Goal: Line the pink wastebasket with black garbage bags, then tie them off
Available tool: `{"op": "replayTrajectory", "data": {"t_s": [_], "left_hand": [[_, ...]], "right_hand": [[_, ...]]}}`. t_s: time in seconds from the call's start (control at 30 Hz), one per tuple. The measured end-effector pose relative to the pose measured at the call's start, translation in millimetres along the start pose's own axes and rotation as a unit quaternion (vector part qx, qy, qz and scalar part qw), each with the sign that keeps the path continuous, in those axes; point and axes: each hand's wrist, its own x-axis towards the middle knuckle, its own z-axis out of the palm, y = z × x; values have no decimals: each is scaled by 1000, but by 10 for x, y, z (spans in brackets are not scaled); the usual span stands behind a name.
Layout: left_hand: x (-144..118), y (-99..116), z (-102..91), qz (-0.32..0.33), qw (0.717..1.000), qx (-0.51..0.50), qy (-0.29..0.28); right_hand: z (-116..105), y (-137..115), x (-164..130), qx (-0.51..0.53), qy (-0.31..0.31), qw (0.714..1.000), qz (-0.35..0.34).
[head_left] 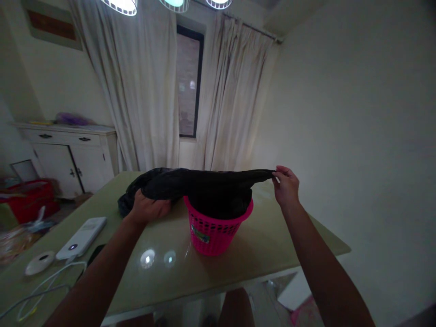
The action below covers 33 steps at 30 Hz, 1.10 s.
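A pink perforated plastic basket (215,236) with a label on its side stands on the table (163,281). A black plastic bag (218,181) hangs partly down inside it, its edge stretched wide above the rim. At the bag's right end, my right hand (286,184) pinches the edge between thumb and fingers. My left hand (150,206) is at the left end, tucked under the black plastic with some fingers hidden, closed on it. More bunched black plastic (127,200) lies on the table behind my left hand.
On the table's left lie a white power bank (81,238), a round white object (40,263), white cables (51,284) and a dark object partly behind my left forearm. A white cabinet (90,159) and a red container (34,200) stand farther left; curtains hang behind.
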Motion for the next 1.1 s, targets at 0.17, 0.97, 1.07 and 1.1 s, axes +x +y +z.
{"op": "replayTrajectory", "data": {"t_s": [0.17,0.97,1.07,1.1], "left_hand": [[-66,292,-70,5,996,-85,-25],[1117,484,-144,-637,433,-637,41],[1183,554,-124,-638,466,-610,57],[1216,588,-115,-634,486,-599,52]], "right_hand": [[-137,18,18,16,55,998,6],[-457,318,-19,-271,67,949,-144],[-99,6,-575,-313,-71,887,-332],[53,-70,-797,-317,-183,856,-366]]}}
